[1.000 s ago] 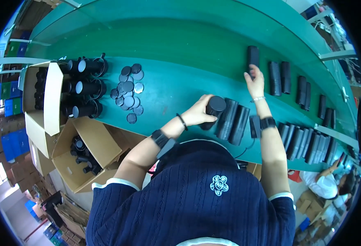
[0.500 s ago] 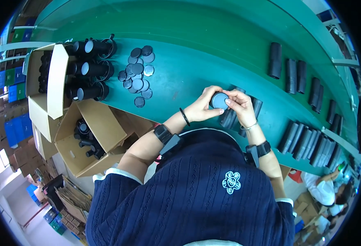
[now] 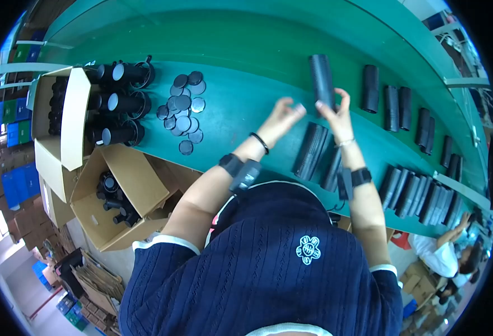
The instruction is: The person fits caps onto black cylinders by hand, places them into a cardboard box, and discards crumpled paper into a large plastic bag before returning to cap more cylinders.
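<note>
Grip unclear: over our green bench (image 3: 229, 134), the right hand (image 3: 339, 119) meets the near end of the black tube (image 3: 321, 78), clamped or merely touching we can't tell, left hand (image 3: 279, 122) open and apparently empty, so an uneven push could roll the tube sideways.

Factory workshop: green workbench (image 3: 235, 92), cartons (image 3: 137, 175)

The left grip (image 3: 280, 120) looks blurred; lower edge crops the shirt (image 3: 246, 263).
</note>
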Tool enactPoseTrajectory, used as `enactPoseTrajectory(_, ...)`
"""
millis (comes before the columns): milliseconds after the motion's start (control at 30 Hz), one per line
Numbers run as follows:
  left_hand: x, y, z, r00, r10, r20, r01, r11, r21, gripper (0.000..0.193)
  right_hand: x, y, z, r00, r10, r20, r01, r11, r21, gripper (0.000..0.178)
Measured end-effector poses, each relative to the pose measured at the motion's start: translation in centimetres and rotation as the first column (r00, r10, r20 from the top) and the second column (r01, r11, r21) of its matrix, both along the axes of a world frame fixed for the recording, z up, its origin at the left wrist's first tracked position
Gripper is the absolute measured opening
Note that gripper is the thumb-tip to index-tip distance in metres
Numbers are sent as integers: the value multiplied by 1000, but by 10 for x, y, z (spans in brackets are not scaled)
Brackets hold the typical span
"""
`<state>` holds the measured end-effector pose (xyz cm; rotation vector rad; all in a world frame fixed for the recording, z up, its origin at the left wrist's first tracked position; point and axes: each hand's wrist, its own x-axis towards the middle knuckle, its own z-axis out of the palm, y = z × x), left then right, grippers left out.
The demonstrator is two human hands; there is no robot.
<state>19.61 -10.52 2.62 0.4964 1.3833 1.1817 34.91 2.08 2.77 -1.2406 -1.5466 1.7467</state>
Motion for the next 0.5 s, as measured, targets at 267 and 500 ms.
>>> enactPoseTrajectory(267, 68, 20, -29, 604, -540, -587, 527, 822, -214, 110, 40, 101, -70, 649, -453, 611, -243, 638, 731, 64)
enactPoseTrajectory(500, 4, -34, 0, 903, -292, -315, 365, 908, 207, 80, 23, -25, 31, 941, 265, -209, -321, 895, -310, 20)
